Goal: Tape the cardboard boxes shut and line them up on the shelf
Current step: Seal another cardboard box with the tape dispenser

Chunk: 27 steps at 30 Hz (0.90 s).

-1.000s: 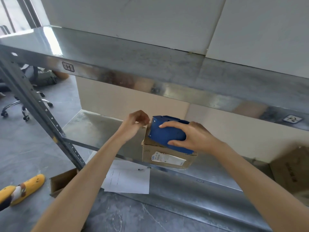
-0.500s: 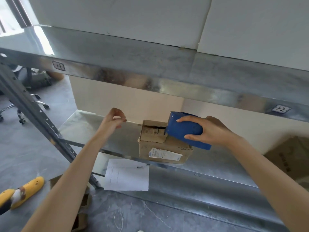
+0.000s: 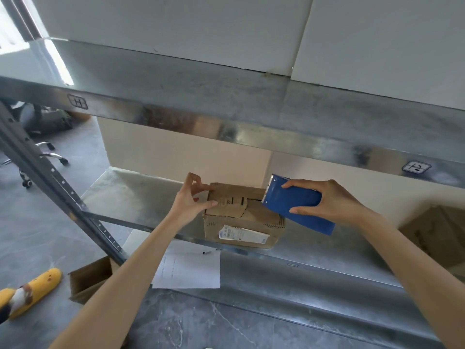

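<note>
Steel racking fills my view, and the lower shelf carries the work. Off its left end, on the floor, lie a yellow slipper, an open carton and a sheet of paper, none of it in my way.

My left grip is partly closed, thumb and forefinger nipping the left end of the top flap of the cardboard box. That box sits at the shelf's front edge, left of its middle, with its shipping label facing me. A dark gap shows where the flap meets the rest of the lid. I see no tape across it, so I judge the seam unsealed.

My right grip is wrapped firmly round the blue tape dispenser. The dispenser is tilted, its toothed edge just over the box's right half. Whether it touches the card I cannot tell.

To do this well I would flatten the flap with the left first and land the tape end squarely. Then I would draw the dispenser along the seam in one steady pull. The left should brace throughout, since the box looks light enough to slide off the front edge.

A second cardboard box shows at the right, seemingly on the same shelf.
</note>
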Each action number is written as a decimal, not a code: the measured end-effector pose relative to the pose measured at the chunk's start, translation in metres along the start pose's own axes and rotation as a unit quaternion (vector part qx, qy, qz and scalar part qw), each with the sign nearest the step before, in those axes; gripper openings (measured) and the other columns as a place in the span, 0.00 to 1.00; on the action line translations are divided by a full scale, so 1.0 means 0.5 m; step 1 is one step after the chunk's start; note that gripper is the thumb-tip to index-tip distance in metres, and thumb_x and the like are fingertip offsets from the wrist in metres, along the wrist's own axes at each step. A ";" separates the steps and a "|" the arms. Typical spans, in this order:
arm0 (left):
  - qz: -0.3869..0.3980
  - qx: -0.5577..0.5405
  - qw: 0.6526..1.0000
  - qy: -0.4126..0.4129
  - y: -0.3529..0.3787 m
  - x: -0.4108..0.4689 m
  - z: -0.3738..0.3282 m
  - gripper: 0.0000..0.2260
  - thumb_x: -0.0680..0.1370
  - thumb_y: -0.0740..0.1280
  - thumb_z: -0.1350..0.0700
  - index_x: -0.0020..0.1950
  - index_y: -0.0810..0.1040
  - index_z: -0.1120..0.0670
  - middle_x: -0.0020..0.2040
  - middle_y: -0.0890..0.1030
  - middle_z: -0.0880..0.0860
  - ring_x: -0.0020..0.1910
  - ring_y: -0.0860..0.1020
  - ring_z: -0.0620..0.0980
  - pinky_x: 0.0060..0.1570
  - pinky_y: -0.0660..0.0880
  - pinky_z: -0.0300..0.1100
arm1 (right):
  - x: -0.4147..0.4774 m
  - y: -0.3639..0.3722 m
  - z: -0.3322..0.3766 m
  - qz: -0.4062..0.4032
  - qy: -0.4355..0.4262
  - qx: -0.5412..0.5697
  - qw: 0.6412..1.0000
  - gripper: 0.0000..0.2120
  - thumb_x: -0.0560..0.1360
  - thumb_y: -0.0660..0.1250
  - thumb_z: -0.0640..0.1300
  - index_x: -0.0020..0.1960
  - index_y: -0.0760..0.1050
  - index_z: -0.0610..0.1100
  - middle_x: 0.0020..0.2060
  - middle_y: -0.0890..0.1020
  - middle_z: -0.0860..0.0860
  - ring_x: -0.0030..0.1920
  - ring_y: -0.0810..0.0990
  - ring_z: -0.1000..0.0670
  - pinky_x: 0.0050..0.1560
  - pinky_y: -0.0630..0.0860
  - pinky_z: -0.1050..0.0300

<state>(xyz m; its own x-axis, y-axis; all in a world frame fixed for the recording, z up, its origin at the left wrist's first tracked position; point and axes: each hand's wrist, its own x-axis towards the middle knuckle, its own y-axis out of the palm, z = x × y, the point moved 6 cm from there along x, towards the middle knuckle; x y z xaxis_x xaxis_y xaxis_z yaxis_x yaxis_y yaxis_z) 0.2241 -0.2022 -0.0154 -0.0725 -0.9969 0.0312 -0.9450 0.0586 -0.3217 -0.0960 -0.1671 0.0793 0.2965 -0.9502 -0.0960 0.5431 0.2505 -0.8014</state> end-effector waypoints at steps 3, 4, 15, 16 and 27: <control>0.000 0.002 1.000 -0.002 0.006 -0.001 0.014 0.23 0.71 0.78 0.58 0.51 0.64 0.45 0.56 0.82 0.47 0.62 0.77 0.48 0.61 0.77 0.51 | 0.003 -0.002 -0.003 0.006 0.004 0.037 0.999 0.22 0.67 0.77 0.56 0.58 0.74 0.71 0.55 0.80 0.65 0.54 0.79 0.60 0.54 0.80 0.54; 0.000 0.001 1.000 -0.002 0.007 -0.002 0.016 0.23 0.71 0.77 0.59 0.51 0.64 0.46 0.56 0.82 0.47 0.62 0.77 0.47 0.58 0.79 0.47 | 0.005 -0.002 -0.004 0.011 0.003 0.045 0.999 0.22 0.67 0.78 0.55 0.57 0.75 0.70 0.56 0.80 0.67 0.55 0.79 0.62 0.56 0.79 0.55; -0.041 0.026 0.999 0.013 0.016 -0.003 0.028 0.21 0.71 0.77 0.62 0.50 0.65 0.56 0.52 0.83 0.46 0.57 0.79 0.45 0.47 0.75 0.28 | 0.025 0.013 -0.018 0.071 -0.006 0.089 0.994 0.20 0.68 0.78 0.49 0.57 0.79 0.64 0.56 0.79 0.70 0.57 0.77 0.66 0.55 0.75 0.68; -0.042 0.030 0.999 0.012 0.015 -0.003 0.031 0.21 0.71 0.77 0.61 0.50 0.65 0.56 0.52 0.83 0.45 0.57 0.79 0.44 0.47 0.75 0.28 | 0.028 0.014 -0.021 0.074 -0.006 0.091 0.993 0.20 0.68 0.78 0.49 0.57 0.79 0.64 0.56 0.79 0.70 0.57 0.77 0.66 0.54 0.75 0.69; -0.034 0.053 0.998 -0.013 0.004 -0.006 0.024 0.19 0.67 0.80 0.54 0.46 0.70 0.51 0.53 0.83 0.47 0.56 0.80 0.48 0.59 0.77 0.54 | 0.069 0.026 -0.039 0.104 -0.004 0.080 0.991 0.19 0.68 0.78 0.53 0.55 0.78 0.68 0.57 0.76 0.73 0.54 0.78 0.65 0.57 0.78 0.60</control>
<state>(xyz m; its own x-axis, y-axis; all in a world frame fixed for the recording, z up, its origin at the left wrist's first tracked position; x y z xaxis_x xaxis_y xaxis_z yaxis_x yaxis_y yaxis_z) 0.2263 -0.1998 -0.0274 0.0002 -0.9995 0.0312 -0.9087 -0.0132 -0.4172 -0.0942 -0.2004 0.0540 0.4213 -0.8735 -0.2439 0.5874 0.4677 -0.6604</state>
